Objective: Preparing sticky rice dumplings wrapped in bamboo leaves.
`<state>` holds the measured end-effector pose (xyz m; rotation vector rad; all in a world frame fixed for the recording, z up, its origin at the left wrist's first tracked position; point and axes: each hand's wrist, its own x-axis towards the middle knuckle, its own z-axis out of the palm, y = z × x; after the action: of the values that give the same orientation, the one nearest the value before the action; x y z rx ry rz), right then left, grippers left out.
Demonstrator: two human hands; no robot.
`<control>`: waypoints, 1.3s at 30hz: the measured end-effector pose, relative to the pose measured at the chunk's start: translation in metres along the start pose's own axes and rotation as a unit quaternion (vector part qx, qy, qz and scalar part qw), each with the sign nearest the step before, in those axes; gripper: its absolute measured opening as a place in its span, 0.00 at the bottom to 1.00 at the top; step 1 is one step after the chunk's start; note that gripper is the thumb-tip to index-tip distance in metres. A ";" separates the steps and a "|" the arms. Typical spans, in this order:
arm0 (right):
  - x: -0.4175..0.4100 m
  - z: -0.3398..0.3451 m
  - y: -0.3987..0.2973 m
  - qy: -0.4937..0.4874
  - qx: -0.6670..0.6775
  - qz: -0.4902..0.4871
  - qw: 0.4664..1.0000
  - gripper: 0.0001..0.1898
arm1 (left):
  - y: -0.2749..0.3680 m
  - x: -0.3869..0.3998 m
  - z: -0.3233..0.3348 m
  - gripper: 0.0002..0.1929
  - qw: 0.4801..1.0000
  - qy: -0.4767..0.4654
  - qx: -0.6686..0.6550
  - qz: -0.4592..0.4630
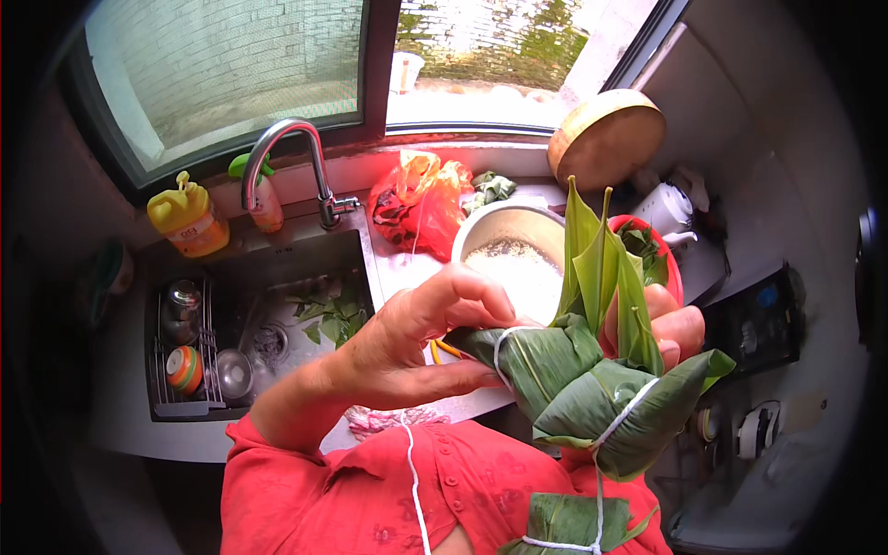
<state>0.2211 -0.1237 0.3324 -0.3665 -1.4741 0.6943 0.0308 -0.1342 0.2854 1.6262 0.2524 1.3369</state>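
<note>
A leaf-wrapped dumpling (pixel 590 395), a zongzi, is held up before my chest, with long green leaf ends (pixel 596 257) standing from its top. White string (pixel 628 416) loops around its left tip and its right part. My left hand (pixel 430 333) has thumb and fingers around the left tip, at the string. Mostly hidden behind the leaves, my right hand (pixel 673 326) grips the bundle from its far side. A second wrapped dumpling (pixel 576 520) hangs below on string. Another strand of white string (pixel 416 479) runs down over the red shirt.
Behind my hands stand a metal pot (pixel 510 243) of pale grains and a red basin (pixel 642 243) with leaves. A red plastic bag (pixel 423 201) sits left of the pot. The sink (pixel 277 257) holds leaves and a dish rack (pixel 184 347). A kettle (pixel 666 211) is at right.
</note>
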 end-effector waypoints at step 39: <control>0.070 0.034 0.026 -0.075 0.199 0.380 0.900 0.16 | -0.005 -0.001 0.038 0.33 0.981 0.081 0.176 0.018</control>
<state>0.1797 -0.0668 0.3740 -0.5845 -1.2646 1.6529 0.0641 -0.1527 0.2842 1.8179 0.5864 1.5192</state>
